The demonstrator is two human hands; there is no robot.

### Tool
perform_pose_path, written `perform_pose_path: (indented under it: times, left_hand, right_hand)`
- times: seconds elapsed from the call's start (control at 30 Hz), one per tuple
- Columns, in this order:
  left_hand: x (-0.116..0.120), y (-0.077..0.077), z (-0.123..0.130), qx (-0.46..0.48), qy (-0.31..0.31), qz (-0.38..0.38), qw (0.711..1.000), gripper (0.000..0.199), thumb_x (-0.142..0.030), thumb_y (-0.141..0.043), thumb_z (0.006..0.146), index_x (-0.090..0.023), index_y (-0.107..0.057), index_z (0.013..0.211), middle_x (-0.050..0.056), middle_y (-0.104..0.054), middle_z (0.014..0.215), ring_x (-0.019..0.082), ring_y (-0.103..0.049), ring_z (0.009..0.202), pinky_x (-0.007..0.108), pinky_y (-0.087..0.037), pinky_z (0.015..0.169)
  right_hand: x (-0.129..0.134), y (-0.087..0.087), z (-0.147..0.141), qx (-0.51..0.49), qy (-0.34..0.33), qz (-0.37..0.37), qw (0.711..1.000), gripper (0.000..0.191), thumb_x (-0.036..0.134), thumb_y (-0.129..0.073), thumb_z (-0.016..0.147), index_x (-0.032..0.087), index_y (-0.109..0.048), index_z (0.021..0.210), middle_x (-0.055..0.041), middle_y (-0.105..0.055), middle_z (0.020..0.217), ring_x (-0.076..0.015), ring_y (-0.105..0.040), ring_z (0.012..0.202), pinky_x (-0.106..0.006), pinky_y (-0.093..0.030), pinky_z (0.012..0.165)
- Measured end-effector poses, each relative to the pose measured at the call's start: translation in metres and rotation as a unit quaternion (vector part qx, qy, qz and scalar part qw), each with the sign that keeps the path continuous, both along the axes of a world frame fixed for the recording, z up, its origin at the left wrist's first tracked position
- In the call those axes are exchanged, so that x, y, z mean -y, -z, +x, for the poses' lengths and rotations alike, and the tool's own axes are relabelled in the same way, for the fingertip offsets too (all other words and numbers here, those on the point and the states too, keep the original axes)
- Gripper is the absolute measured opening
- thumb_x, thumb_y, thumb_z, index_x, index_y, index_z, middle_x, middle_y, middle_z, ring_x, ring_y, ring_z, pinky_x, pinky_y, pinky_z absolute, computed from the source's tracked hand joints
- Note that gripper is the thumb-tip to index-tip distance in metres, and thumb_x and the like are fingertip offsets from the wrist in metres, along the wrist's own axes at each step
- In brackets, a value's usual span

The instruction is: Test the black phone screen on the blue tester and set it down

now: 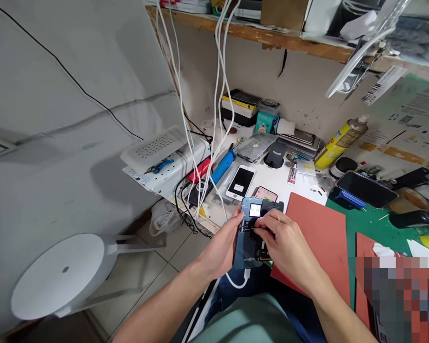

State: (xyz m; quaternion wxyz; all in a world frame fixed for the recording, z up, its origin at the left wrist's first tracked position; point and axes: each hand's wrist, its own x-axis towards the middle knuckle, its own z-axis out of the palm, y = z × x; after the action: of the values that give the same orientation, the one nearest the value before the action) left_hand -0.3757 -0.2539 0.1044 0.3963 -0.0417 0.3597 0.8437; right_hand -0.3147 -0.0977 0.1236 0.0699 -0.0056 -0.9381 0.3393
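Observation:
My left hand (221, 245) is wrapped round the left edge of a dark blue handheld electronic device (243, 255) with a small lit screen (255, 210). A white cable (247, 275) is plugged into its lower end. Over the device's right side, my right hand (280, 233) pinches thumb and fingers together at the row of small sockets below the screen. What sits between those fingertips is too small to make out. A flat black part (263, 251) lies against the device's right side, partly hidden by my right hand.
Beyond the device lie a white phone (240, 182) and a phone with a pink screen (266, 194). A reddish mat (318, 238) lies to the right, on a green mat (375, 220). White cables (219, 71) hang from the shelf (264, 35). A round stool (60, 274) stands left.

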Motion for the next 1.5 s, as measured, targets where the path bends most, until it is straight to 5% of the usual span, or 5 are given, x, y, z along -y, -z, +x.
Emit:
perform_pose_path:
  times: [0.97,1.1,1.23,1.37,1.5]
  left_hand:
    - [0.006,-0.002,-0.001,0.026,0.005,-0.009,1.000,0.047,-0.034,-0.060,0.101,-0.021,-0.060,0.146,0.007,-0.075,0.127,0.027,-0.064,0.129,0.037,-0.043,0.115]
    - [0.009,-0.001,-0.002,0.025,0.026,0.028,0.999,0.047,-0.036,-0.060,0.101,-0.023,-0.060,0.146,0.007,-0.076,0.127,0.028,-0.065,0.128,0.040,-0.045,0.114]
    - [0.012,0.001,-0.004,0.029,0.037,0.018,0.999,0.047,-0.039,-0.061,0.101,-0.024,-0.060,0.146,0.006,-0.075,0.129,0.028,-0.065,0.129,0.040,-0.045,0.114]
    - [0.009,-0.002,-0.005,0.026,0.044,0.009,0.999,0.047,-0.041,-0.061,0.102,-0.025,-0.061,0.146,0.005,-0.075,0.132,0.027,-0.065,0.130,0.039,-0.045,0.114]
    - [0.006,-0.007,-0.004,0.025,0.054,-0.009,0.998,0.047,-0.044,-0.059,0.102,-0.024,-0.060,0.146,0.007,-0.074,0.133,0.028,-0.067,0.128,0.039,-0.050,0.110]
  right_hand:
    - [0.009,-0.004,-0.007,-0.002,-0.033,-0.020,0.999,0.019,0.008,-0.056,0.099,0.021,-0.067,0.090,-0.0039,-0.064,0.096,-0.0174,-0.063,0.079,-0.028,-0.047,0.068]
    - [-0.005,-0.002,0.005,-0.045,0.065,-0.087,0.993,0.015,0.029,-0.058,0.103,0.024,-0.070,0.095,-0.0035,-0.066,0.093,-0.0179,-0.062,0.079,-0.029,-0.047,0.069]
    - [-0.022,0.018,0.019,0.002,0.246,-0.257,0.934,0.037,0.057,-0.072,0.092,0.024,-0.068,0.108,-0.0042,-0.069,0.092,-0.0193,-0.062,0.080,-0.031,-0.049,0.070]
    - [-0.022,0.033,0.022,0.048,0.233,-0.477,0.846,0.055,0.058,-0.089,0.073,0.021,-0.069,0.108,-0.0001,-0.063,0.079,-0.0189,-0.061,0.079,-0.032,-0.051,0.074]
    - [-0.030,0.030,0.025,0.041,0.229,-0.545,0.805,0.050,0.049,-0.094,0.070,0.019,-0.073,0.105,0.0008,-0.064,0.075,-0.0158,-0.061,0.074,-0.029,-0.052,0.074]
